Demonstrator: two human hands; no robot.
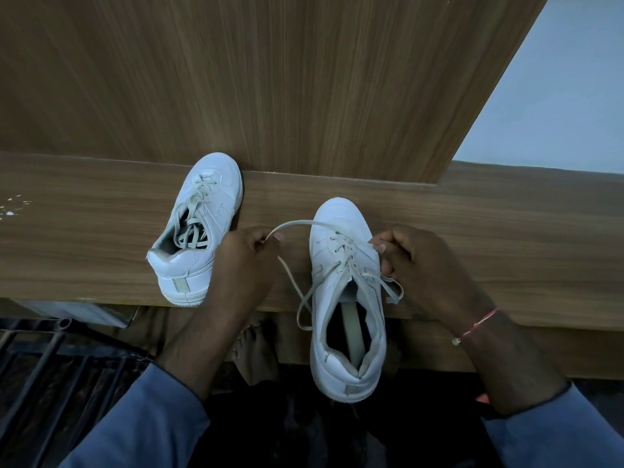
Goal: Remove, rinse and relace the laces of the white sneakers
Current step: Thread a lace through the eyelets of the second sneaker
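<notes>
One lace (297, 224), part-threaded in sneaker (339, 219) between hands; left hand (244, 261) pinches one strand, right hand (427, 268) pinches other; second sneaker (221, 187), laced, just beyond left hand. Both on wooden ledge (506, 251), near heel overhanging edge.

Two sneakers: near sneaker (341, 221) between the fingers, far sneaker (223, 184) beyond the left fingers. Two laces: pinched lace (297, 223), far lace (194, 211). Two hands: left hand (246, 261), right hand (429, 265). One bracelet (479, 324). One worktop (506, 238).

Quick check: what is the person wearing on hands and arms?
No gloves on the left hand or right hand. Blue-grey long sleeves, left sleeve and right sleeve, stop short of the wrists. The right wrist carries a thin red thread with a small white bead.
</notes>
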